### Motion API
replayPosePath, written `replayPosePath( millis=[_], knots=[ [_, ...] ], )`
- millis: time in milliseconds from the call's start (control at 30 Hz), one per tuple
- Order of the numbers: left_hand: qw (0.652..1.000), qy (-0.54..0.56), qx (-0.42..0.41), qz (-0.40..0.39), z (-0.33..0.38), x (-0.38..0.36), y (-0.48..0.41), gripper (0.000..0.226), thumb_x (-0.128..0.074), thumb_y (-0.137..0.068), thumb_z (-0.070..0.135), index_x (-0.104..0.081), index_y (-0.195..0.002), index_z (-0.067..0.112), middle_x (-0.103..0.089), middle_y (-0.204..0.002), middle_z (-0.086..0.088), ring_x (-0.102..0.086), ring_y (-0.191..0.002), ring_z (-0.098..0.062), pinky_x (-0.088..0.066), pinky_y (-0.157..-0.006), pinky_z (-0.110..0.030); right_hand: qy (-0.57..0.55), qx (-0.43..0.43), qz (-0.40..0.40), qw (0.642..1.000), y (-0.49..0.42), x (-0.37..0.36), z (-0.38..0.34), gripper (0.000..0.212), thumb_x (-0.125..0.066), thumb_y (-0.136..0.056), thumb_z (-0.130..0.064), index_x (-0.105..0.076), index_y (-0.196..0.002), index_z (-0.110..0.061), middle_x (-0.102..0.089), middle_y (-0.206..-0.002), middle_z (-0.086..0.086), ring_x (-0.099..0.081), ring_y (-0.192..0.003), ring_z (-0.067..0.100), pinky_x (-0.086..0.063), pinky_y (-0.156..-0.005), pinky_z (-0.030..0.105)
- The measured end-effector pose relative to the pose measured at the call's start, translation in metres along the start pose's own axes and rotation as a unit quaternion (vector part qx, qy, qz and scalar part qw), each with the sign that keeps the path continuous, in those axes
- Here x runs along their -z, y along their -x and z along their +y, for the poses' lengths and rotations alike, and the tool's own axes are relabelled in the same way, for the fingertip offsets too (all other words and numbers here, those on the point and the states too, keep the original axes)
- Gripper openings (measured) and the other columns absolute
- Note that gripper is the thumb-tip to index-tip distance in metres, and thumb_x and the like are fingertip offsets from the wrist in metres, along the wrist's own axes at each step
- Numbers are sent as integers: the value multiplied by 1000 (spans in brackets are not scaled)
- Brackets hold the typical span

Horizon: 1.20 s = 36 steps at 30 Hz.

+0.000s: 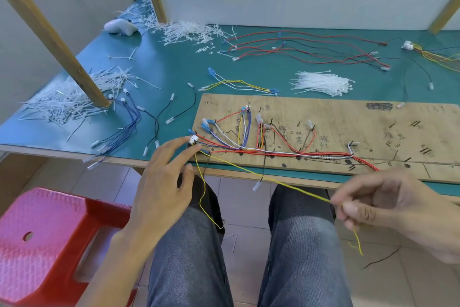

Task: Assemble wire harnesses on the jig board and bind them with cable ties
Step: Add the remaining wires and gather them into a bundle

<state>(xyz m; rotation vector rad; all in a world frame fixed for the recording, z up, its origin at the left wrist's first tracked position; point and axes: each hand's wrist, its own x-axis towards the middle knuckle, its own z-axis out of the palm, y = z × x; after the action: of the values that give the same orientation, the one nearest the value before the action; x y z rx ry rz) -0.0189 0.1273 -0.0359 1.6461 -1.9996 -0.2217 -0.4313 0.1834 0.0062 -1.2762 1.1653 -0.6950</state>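
A wooden jig board [348, 117] lies on the green table, with red, white, purple and black wires routed along its left half [249, 149]. A white connector [193, 139] sits at the board's left edge. My left hand [161, 182] reaches to it with straight fingers, the fingertips touching the connector. From there a yellow wire [261, 177] runs taut down to the right. My right hand [388, 207] pinches that wire in front of the table edge, and the wire's loose end hangs below it. A bundle of white cable ties [323, 83] lies behind the board.
Loose red and black wires [311, 50] lie at the back of the table. Cut tie scraps are heaped at the left [69, 100] and back [184, 31]. Blue wires [124, 130] hang over the front edge. A red plastic stool [44, 244] stands at my left knee.
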Motion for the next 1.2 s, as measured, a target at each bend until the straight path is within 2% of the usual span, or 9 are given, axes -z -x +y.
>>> replayPosePath(
  millis=[67, 167, 333, 467, 567, 633, 800, 967, 1200],
  knots=[
    [1000, -8, -15, -5, -2, 2, -2, 45, -51, -99, 25, -61, -142, 32, -47, -153, 16, -37, -146, -11, -21, -119, -19, 10, -18, -49, 999, 1, -1, 8, 37, -84, -93, -28, -74, -119, -3, -74, -91, 24, -72, -77, 32, -59, -74, 35],
    [999, -23, -30, -11, -2, 4, -3, 45, -53, -99, 22, -62, -142, 27, -51, -152, 13, -40, -144, -13, -13, -121, -11, 0, -21, -54, 998, 1, 3, 15, 35, -82, -94, -24, -74, -119, -1, -73, -90, 25, -71, -73, 35, -58, -71, 37],
    [994, -86, -64, -22, -2, 8, -5, 48, -48, -100, 29, -58, -147, 26, -51, -150, 8, -40, -142, -18, -34, -117, -37, -76, 12, -14, 997, -1, 11, 8, 47, -93, -81, -23, -75, -115, 3, -71, -89, 30, -69, -72, 36, -59, -67, 40],
    [989, -132, -60, -43, 5, 13, -8, 53, -45, -100, 30, -48, -153, 28, -51, -151, 4, -33, -147, -26, -39, -115, -53, -125, 6, 94, 988, -5, 9, -8, 64, -105, -54, -31, -79, -103, 1, -73, -86, 24, -72, -71, 25, -62, -62, 32],
    [983, -165, -72, -26, 23, 15, -10, 55, -53, -98, 22, -47, -152, 26, -47, -153, -1, -32, -146, -32, -42, -108, -56, -158, -10, 129, 979, -9, 4, -13, 37, -87, -68, -17, -80, -99, 1, -72, -85, 22, -71, -67, 20, -61, -57, 28],
    [978, -164, -127, -11, 45, 12, -11, 54, -53, -96, 21, -51, -150, 20, -47, -154, -3, -37, -145, -32, -42, -110, -53, -171, -20, 145, 974, -9, 1, -13, 31, -79, -73, -14, -79, -100, 2, -73, -85, 20, -69, -64, 18, -60, -54, 26],
    [946, -153, -270, -98, 109, -22, -10, 62, -48, -99, 28, -40, -159, 14, -36, -166, -1, -29, -154, -22, -26, -125, -45, -185, -6, 180, 966, -14, -6, -15, 21, -74, -81, -13, -82, -99, -4, -67, -77, 15, -65, -60, 14, -56, -51, 21],
    [934, -177, -273, -149, 124, -50, -16, 76, -40, -99, 31, -13, -166, 10, -13, -175, -5, -14, -160, -23, -17, -128, -46, -188, 35, 240, 952, -29, -20, -22, 22, -72, -88, -14, -76, -101, 3, -76, -87, 14, -73, -69, 17, -61, -55, 24],
    [927, -199, -279, -151, 127, -71, -12, 84, -46, -97, 35, -9, -166, 7, -10, -175, -10, -5, -162, -27, -11, -129, -53, -108, 67, 307, 943, -66, -27, -31, 8, -71, -96, -7, -75, -96, 0, -77, -90, 12, -73, -68, 19, -61, -56, 30]
  ],
)
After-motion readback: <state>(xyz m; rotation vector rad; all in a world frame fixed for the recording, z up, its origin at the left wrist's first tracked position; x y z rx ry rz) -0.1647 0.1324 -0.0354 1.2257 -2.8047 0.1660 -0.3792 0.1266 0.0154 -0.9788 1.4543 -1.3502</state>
